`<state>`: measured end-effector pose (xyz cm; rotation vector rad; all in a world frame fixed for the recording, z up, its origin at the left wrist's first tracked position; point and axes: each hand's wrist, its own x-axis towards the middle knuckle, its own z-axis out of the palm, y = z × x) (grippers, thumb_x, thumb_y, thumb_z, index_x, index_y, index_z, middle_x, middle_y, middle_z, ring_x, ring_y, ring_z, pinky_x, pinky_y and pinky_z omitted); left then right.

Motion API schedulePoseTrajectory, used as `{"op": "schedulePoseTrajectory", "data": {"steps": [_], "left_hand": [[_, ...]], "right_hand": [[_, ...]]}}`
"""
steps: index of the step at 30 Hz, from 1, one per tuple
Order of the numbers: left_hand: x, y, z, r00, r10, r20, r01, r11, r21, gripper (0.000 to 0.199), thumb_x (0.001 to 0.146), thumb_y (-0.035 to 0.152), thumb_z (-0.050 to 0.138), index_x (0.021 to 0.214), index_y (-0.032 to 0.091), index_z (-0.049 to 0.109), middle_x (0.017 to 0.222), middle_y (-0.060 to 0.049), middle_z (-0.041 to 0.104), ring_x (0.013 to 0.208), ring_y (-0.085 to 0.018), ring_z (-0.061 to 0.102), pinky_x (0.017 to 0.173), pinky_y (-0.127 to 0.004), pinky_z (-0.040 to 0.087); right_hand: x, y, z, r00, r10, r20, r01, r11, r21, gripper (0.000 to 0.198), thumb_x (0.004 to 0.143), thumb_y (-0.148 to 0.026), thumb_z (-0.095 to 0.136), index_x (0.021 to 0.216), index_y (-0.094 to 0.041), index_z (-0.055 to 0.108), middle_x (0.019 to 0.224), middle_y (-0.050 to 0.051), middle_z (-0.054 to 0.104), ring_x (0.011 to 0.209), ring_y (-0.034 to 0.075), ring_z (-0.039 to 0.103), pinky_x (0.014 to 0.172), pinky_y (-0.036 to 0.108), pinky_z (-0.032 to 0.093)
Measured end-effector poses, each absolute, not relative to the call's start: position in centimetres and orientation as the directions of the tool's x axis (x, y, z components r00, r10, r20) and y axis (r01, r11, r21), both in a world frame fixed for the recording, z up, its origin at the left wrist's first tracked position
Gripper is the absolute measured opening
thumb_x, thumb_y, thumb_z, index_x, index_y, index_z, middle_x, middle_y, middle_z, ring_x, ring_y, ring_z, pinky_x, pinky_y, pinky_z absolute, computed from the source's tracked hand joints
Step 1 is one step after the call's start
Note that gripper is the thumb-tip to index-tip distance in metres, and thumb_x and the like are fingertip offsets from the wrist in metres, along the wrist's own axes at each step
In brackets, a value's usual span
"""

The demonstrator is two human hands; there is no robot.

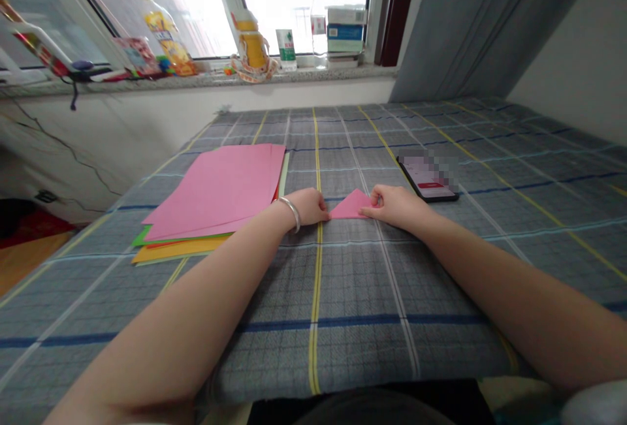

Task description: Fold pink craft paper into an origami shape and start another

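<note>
A small pink sheet of paper folded into a triangle (350,205) lies on the plaid cloth (353,268), its peak pointing away from me. My left hand (309,206), with a silver bangle at the wrist, pinches the triangle's left corner. At the right side of the paper, my right hand (394,204) has its thumb and fingers closed on the edge, covering that corner. To the left is a stack of coloured paper (220,187), pink on top, with green, orange and red edges showing below. My left wrist passes close to the stack's right corner.
A phone (428,178) with a lit, partly blurred screen lies beyond my right hand. Along the windowsill (206,80) stand an orange drink bottle (169,36), a yellow cup (252,43), a clear bottle (318,30) and boxes (345,32). A grey curtain (470,27) hangs at the right.
</note>
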<state>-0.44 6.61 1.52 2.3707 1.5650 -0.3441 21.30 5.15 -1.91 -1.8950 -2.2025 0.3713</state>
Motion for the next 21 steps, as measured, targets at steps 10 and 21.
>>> {"op": "schedulePoseTrajectory", "data": {"steps": [10,21], "left_hand": [[-0.5,5.3,0.7,0.346,0.93,-0.123,0.934,-0.329,0.139,0.03,0.087,0.031,0.043,0.103,0.016,0.064,0.098,-0.008,0.069,0.089,-0.021,0.063,0.076,-0.029,0.047],[2.9,5.1,-2.6,0.627,0.778,-0.039,0.775,-0.617,0.139,0.053,0.099,0.043,0.021,0.15,0.027,0.021,0.157,0.002,0.022,0.145,-0.029,0.013,0.116,-0.056,0.007]], "right_hand": [[21.4,5.3,-2.2,-0.158,0.987,0.0,0.934,0.15,-0.323,0.038,0.07,-0.061,0.063,0.075,-0.024,0.055,0.073,0.001,0.065,0.065,0.018,0.057,0.052,0.027,0.031],[21.5,5.5,-1.6,-0.213,0.976,-0.031,0.926,0.192,-0.326,0.042,0.07,-0.064,0.062,0.072,-0.023,0.051,0.072,0.002,0.065,0.065,0.018,0.055,0.052,0.027,0.031]]}}
